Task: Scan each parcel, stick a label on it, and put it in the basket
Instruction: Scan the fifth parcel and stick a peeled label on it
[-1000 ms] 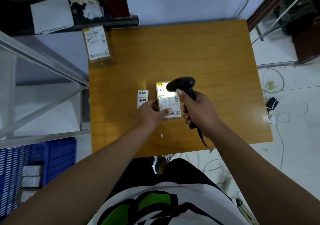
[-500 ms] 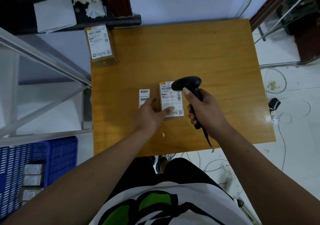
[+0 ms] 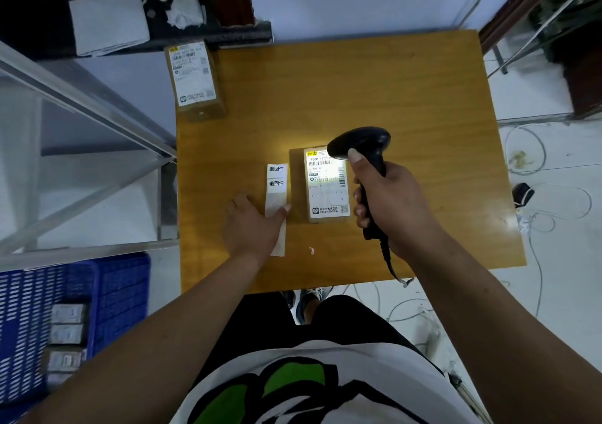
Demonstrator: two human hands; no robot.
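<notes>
One orange-brown rectangular wooden table (image 3: 407, 97) fills the middle of the view. Low at the left, beside the table's near corner, stands a blue slatted plastic basket (image 3: 123, 293) with several small white-labelled parcels (image 3: 66, 314) lying in it.

On the table's far left corner lies a brown cardboard parcel with a white shipping label (image 3: 194, 79), touched by neither hand. A second brown cardboard parcel (image 3: 327, 192), label up, lies flat near the table's centre. The upper part of its label is lit by a bright patch of light (the barcode falls within that patch).

The right hand (image 3: 391, 205) is wrapped round the handle of a black handheld barcode scanner (image 3: 361, 143). Its forefinger is laid along the head, which hangs over the far end of the central parcel.

The left hand (image 3: 250, 225) lies palm down on the table with its fingers loose, gripping nothing. One fingertip rests on the lower part of a white paper label strip (image 3: 277, 176), and the hand stays apart from the parcel. The strip lies just left of the central parcel and carries two printed labels with black characters at its far end.

A small pale scrap (image 3: 311, 250) lies on the table near the front edge.
</notes>
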